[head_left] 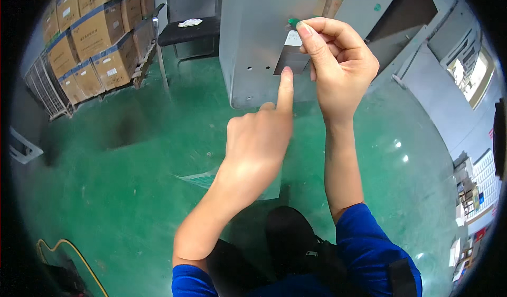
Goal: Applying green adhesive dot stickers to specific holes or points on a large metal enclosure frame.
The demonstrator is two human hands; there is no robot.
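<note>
My right hand [340, 59] is raised in front of a grey metal cabinet [253, 43], with thumb and index finger pinched on a small green sticker [294, 22]. My left hand [261, 128] is lower and to its left. Its index finger stretches toward a dark rectangular cutout [290, 62] in the panel, while the other fingers curl under. I see nothing held in it; whether the fingertip touches the metal I cannot tell. Round green stickers [377, 7] mark the panel further right. A sheet with green markings [202, 178] lies below, partly hidden by my left forearm.
Stacked cardboard boxes [97, 25] stand on a pallet at the far left. Beside them is a black chair [190, 30] with a white item on its seat. A yellow hose [79, 255] curves across the green floor [142, 191] at lower left.
</note>
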